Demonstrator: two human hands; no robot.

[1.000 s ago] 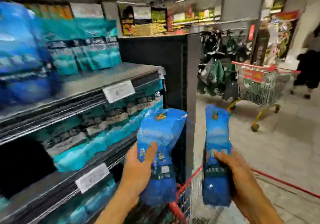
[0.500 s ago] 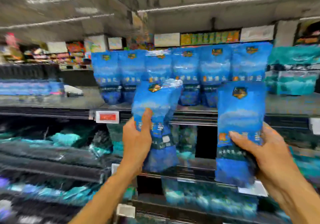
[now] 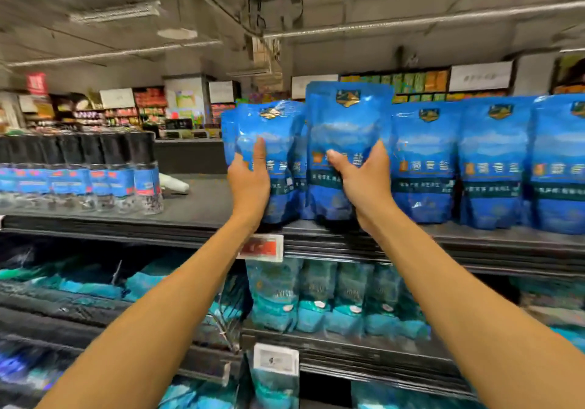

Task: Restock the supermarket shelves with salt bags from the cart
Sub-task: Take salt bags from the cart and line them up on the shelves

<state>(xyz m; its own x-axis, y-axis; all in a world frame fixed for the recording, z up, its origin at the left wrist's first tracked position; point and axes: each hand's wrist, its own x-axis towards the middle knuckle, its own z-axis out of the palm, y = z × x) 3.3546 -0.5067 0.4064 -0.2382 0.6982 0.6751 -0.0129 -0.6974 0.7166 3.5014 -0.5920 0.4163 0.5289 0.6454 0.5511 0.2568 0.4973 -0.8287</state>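
My left hand [image 3: 250, 180] grips a blue salt bag [image 3: 269, 130] upright at the left end of a row of matching blue salt bags [image 3: 490, 161] on the dark top shelf [image 3: 196, 206]. My right hand [image 3: 361, 177] grips a second blue salt bag [image 3: 345, 123], raised a little higher than the row, just right of the first. Both held bags stand at the shelf's front edge, with their lower parts hidden behind my hands. The cart is out of view.
Dark-capped bottles with blue labels [image 3: 95, 177] line the top shelf at the left, with bare shelf between them and the bags. Teal bags [image 3: 332, 297] fill the lower shelves. Price tags [image 3: 261, 247] hang on the shelf edges.
I have turned from the aisle to face the shelves. Both hands rose and reached forward, carrying the two bags from chest height up to the top shelf's row.
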